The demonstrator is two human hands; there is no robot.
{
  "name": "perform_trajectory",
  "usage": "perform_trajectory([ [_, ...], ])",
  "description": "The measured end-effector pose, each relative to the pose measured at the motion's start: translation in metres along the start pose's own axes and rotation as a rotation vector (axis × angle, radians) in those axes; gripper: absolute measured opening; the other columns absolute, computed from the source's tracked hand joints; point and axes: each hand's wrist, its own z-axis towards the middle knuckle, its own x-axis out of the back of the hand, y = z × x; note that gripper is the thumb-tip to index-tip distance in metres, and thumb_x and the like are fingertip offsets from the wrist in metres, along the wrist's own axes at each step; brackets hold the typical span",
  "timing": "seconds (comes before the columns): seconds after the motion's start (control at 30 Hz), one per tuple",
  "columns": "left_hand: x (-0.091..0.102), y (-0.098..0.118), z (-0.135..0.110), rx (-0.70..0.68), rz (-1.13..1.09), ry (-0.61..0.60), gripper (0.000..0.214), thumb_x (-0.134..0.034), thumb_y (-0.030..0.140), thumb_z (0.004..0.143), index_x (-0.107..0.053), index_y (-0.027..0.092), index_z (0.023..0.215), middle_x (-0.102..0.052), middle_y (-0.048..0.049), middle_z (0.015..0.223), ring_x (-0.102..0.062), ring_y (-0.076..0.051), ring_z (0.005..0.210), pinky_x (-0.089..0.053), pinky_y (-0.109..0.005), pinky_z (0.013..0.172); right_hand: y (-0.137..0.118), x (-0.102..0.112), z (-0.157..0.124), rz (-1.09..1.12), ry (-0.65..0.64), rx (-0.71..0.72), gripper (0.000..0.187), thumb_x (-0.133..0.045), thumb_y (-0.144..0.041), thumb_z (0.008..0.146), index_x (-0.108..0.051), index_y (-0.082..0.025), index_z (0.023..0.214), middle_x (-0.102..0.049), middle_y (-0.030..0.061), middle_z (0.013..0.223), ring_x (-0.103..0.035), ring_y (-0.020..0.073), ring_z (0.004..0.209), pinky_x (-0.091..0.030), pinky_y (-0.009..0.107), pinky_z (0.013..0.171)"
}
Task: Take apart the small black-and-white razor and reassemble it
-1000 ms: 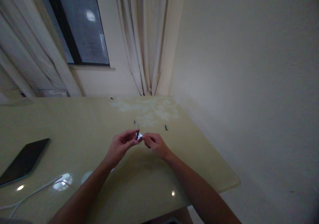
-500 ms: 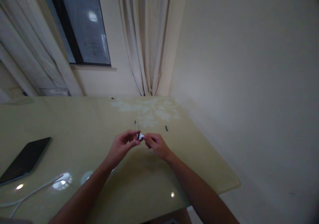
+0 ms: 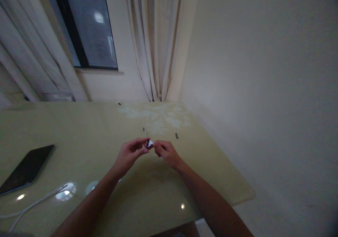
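Over the table, both hands meet at a small piece with a dark part and a shiny silver-white part [image 3: 149, 143]; its kind is too small to make out. My left hand [image 3: 130, 152] pinches the dark side between thumb and fingertips. From the other side, my right hand [image 3: 166, 152] has its thumb and curled index finger closed on the silvery end. Just beyond the left fingertips lies a thin white stick with a dark tip [image 3: 144, 130], its near end hidden by the hand. A short dark piece [image 3: 176, 135] rests to the right of it.
A black tablet-like slab [image 3: 27, 168] lies on the table [image 3: 79, 131] at left, with white cables [image 3: 34, 205] nearer me. Another tiny dark piece [image 3: 119, 103] sits by the far edge. Curtains [image 3: 158, 47] and a wall [image 3: 250, 89] stand behind and right.
The small piece has turned slightly between my fingers, and its dark part now shows less upright. Both hands stay almost in the same place.
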Motion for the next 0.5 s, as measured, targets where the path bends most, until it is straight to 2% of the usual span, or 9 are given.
perform_trajectory([
  [0.5,-0.0009,0.001,0.0,-0.012,-0.029,-0.022,0.047,-0.089,0.033,0.07,-0.08,0.02,0.113,-0.081,-0.0071,0.09,-0.074,-0.02,0.082,-0.061,-0.034,0.081,0.0002,0.0001,-0.002,-0.017,0.004,0.013,0.054,-0.053,-0.063,0.1,-0.076,-0.015,0.089,-0.049,-0.0026,0.062,-0.043,0.0119,0.058,-0.033,0.026,0.058],
])
